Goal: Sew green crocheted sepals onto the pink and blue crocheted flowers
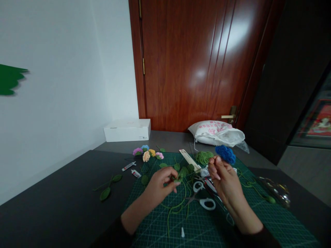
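Over the green cutting mat point(152, 220), my left hand point(165, 179) is closed in a pinch on a green crocheted leaf piece point(183, 172). Its fingertips partly hide the spot they hold. A thin green yarn strand point(193, 171) seems to run from there towards my right hand point(224, 174), which is raised and pinched at its end. Loose green yarn tails point(169, 217) hang below my left hand onto the mat. Just behind my right hand lies a blue yarn bundle point(225, 154), beside a ball of green yarn point(204, 157). White-handled scissors point(207, 204) rest between my forearms.
Crocheted flowers point(146, 156) lie at the mat's far left. Two small tubes point(136, 173) and a leafy stem point(105, 193) are left of my hand. A white box point(127, 131) and a white bag point(214, 132) stand at the back. A shiny object point(278, 191) sits right.
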The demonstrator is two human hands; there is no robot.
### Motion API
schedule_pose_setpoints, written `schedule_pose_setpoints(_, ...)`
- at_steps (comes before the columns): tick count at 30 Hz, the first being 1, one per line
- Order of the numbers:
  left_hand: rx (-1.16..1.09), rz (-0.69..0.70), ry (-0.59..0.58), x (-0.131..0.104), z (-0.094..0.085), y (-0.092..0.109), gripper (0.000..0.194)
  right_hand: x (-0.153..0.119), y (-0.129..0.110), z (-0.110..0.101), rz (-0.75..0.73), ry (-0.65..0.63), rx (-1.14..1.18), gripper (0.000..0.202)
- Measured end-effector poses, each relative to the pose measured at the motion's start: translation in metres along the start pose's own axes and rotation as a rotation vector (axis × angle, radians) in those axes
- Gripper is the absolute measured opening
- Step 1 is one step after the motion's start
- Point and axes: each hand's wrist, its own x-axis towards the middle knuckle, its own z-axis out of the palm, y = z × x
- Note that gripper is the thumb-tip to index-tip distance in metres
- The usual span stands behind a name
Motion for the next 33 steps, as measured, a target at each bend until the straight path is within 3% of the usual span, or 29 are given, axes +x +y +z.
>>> schedule_pose_setpoints(6,0.393,0.221,0.053,0.000,-0.004,0.009,0.029,-0.003,-0.004,0.001,-0.078,-0.017,-0.112,0.026)
schedule_pose_setpoints(12,0.422,0.226,0.118,0.000,-0.001,0.009,0.034,-0.008,-0.003,0.003,-0.121,-0.014,-0.250,0.028)
schedule_pose_setpoints(16,0.343,0.175,0.204,0.000,0.002,0.005,0.035,-0.009,-0.005,0.004,-0.099,-0.067,-0.212,0.029)
schedule_pose_setpoints(24,0.244,0.114,0.346,0.002,-0.006,0.004,0.022,-0.017,0.000,0.007,0.207,-0.413,-0.287,0.040)
schedule_pose_setpoints(26,0.210,0.095,0.361,0.002,-0.008,0.005,0.018,-0.017,0.002,0.007,0.165,-0.366,-0.279,0.038)
schedule_pose_setpoints(30,0.145,0.069,0.408,0.002,-0.006,0.007,0.005,-0.017,-0.003,0.008,-0.033,-0.131,-0.181,0.029)
schedule_pose_setpoints(33,0.091,0.035,0.425,0.002,-0.002,0.006,0.004,-0.018,-0.006,0.009,-0.112,-0.056,-0.132,0.019)
